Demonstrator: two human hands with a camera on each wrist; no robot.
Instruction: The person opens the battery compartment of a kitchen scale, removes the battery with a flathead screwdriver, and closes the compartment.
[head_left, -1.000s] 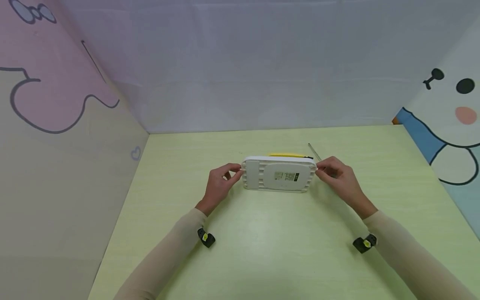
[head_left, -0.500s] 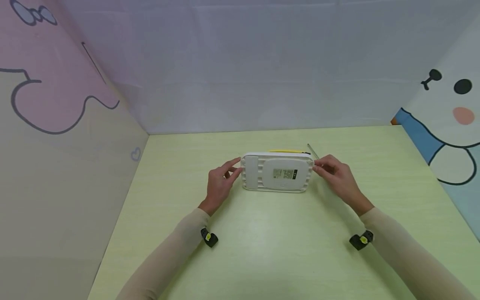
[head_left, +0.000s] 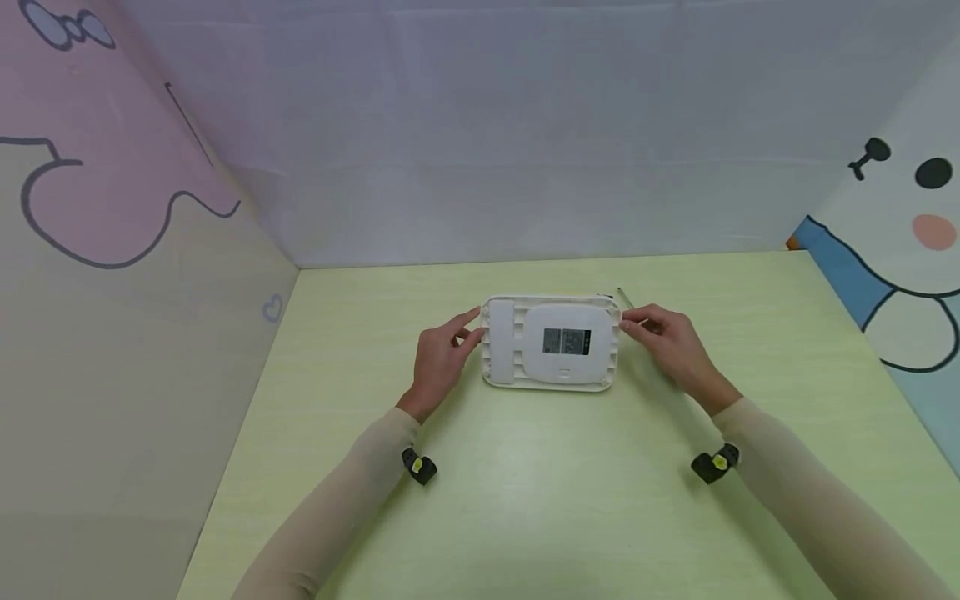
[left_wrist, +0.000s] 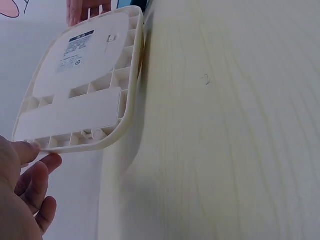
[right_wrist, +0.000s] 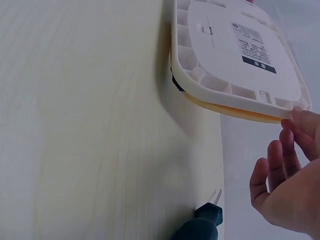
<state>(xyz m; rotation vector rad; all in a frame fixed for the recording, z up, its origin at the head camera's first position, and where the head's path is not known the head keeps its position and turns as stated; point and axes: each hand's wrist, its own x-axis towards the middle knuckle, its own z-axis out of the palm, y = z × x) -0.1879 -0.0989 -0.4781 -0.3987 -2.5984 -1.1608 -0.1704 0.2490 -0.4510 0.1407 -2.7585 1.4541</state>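
White case, ends pinched by left fingers, right fingers; turning-over step judged current; even support needed next.

A pale yellow-green tabletop spreads out below you, soft glare gleaming mid-surface! Straight ahead, a creased greyish backdrop faces you; to your left, a wall carries pink cartoon shapes; to your right, another panel shows a rosy-cheeked cartoon face.

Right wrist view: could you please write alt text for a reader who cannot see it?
The right hand pinches the edge of a white plastic device, its labelled side showing, over a pale table; a dark green tool at bottom.
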